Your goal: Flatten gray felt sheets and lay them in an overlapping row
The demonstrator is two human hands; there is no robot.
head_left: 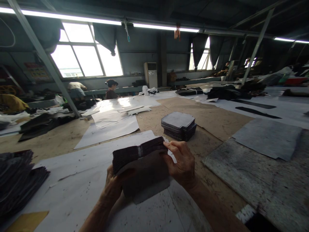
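A thick stack of dark fabric pieces (147,174) is held up over the white paper, tilted so its layered edge shows on top. My left hand (114,183) grips the stack's left end, its fingers partly hidden behind the fabric. At the right end, my right hand (180,161) pinches the upper corner between thumb and fingers. One sheet hangs down on the near side of the stack. Just beyond my right hand sits a neat stack of cut grey pieces (178,124) on brown paper.
Dark layered pieces (19,183) are piled at the left edge. A speckled grey board (256,170) lies at the right, with a grey sheet (270,137) over it. A slanted metal post (45,61) stands far left. People (111,89) are across the table.
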